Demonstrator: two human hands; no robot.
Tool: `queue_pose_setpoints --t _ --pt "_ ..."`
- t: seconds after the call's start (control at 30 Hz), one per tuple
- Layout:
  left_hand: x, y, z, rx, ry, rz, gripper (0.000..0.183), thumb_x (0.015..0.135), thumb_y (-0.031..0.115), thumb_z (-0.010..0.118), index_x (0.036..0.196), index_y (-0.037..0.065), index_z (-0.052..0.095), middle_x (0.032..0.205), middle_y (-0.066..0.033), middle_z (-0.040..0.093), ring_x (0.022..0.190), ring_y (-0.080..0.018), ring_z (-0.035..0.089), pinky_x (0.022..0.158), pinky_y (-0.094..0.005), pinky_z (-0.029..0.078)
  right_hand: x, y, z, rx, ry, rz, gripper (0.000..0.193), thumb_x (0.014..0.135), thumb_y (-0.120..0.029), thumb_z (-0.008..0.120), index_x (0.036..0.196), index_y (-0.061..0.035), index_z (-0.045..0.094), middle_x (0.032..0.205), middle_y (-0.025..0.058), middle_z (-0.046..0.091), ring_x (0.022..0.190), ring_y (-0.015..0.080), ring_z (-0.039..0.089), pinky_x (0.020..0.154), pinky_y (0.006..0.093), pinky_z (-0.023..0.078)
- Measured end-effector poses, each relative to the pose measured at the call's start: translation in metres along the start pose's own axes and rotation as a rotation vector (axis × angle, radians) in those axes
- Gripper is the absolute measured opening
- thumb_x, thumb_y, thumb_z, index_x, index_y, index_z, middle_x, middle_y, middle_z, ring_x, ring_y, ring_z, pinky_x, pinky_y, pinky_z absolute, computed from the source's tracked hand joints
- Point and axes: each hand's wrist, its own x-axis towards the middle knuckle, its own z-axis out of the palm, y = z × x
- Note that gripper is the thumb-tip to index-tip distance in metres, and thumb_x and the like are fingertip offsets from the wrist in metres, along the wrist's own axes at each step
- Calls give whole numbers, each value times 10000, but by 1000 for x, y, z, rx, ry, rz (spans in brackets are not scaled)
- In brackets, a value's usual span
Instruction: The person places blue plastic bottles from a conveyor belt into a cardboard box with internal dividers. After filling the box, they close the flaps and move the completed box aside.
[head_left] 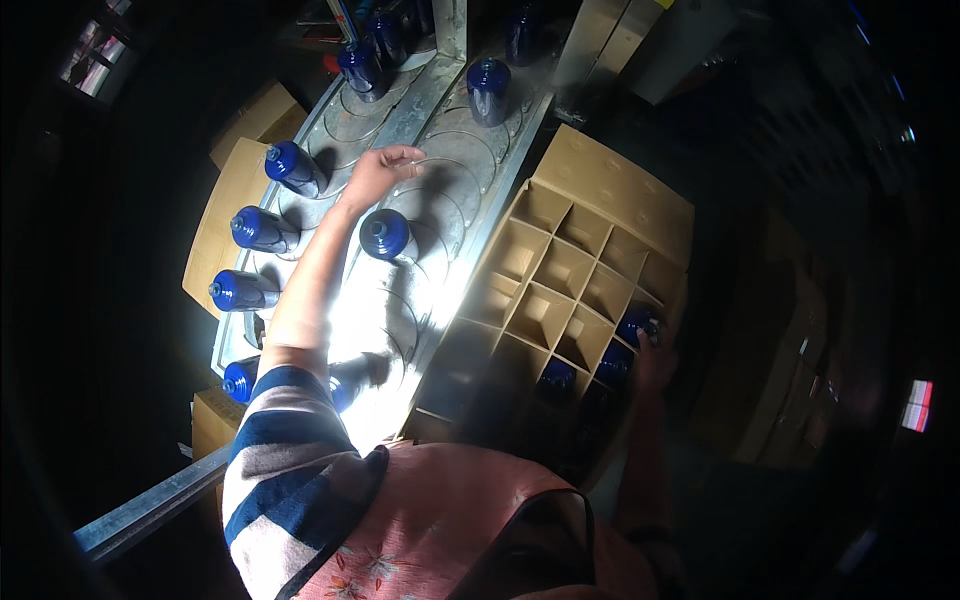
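Note:
My left hand is stretched out over the metal conveyor. Its fingers are loosely bent with a gap to the thumb, and nothing shows in them. Nearest to it on the belt stands a blue glossy bottle with a narrow neck. Over the divided cardboard box, my right hand grips the top of another blue bottle in a cell at the right side. Shadow partly hides that hand's fingers. Two more blue bottles sit in nearby cells.
Several blue bottles line the conveyor's left side, and others stand at its far end. Cardboard flaps lie beyond the left edge. A metal rail runs at the lower left. Dark shadow covers the right side.

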Motion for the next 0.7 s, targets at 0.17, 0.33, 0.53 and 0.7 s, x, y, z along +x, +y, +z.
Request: queue_pose_setpoints --t 0.17,0.33,0.53,0.7 --pt "-92 -19 -14 -20 -216 -11 438 784 189 791 1193 114 654 1379 -81 533 1220 -192 522 1041 -340 397 -1 -19 -46 278 72 -506 294 880 -241 670 1112 -64 639 1067 129 659 952 235 639 846 399 523" --pt "-95 -20 -33 208 -192 182 402 746 104 752 1134 176 677 1435 -93 483 1294 -284 450 1085 -362 355 12 -154 -141 527 340 -434 221 810 -85 739 1018 -47 675 856 2 593 760 108 560 723 249 482" --pt "-75 -32 -14 163 -32 221 353 754 95 741 1097 153 677 1416 -59 509 1251 -287 485 1062 -353 383 60 -321 -78 1035 44 -561 232 782 -70 769 995 -29 685 723 -74 504 662 23 470 633 186 405" --pt "-40 -24 -5 143 98 174 407 725 57 757 1115 144 682 1401 -72 522 1211 -271 524 1006 -341 429 122 -431 49 848 -53 -488 265 720 -155 809 904 -11 687 689 -12 597 630 70 534 605 242 460"
